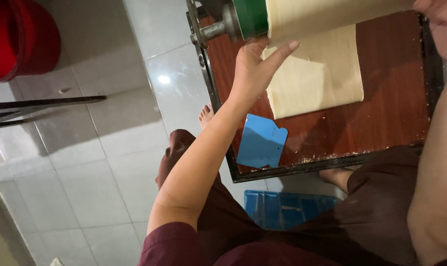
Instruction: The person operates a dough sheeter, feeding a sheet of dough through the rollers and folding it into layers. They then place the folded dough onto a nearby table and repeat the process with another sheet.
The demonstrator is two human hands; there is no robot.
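Observation:
A pale sheet of dough (317, 74) hangs from a dough-wrapped roller (332, 15) with a green end and a metal shaft, and lies on a reddish-brown wooden tray (391, 108). My left hand (255, 66) reaches up with fingers spread, touching the dough sheet's left edge just below the roller. My right hand (443, 24) is at the top right by the roller's other end, cut off by the frame; what it holds is unclear. A blue plastic scraper (260, 143) lies on the tray near its front left corner.
The tray has a black metal frame (302, 170) with dough crumbs along its front edge. A blue crate (287, 209) sits on the tiled floor under it, between my knees. A red bucket (16, 37) stands at the top left, near dark metal bars (36, 106).

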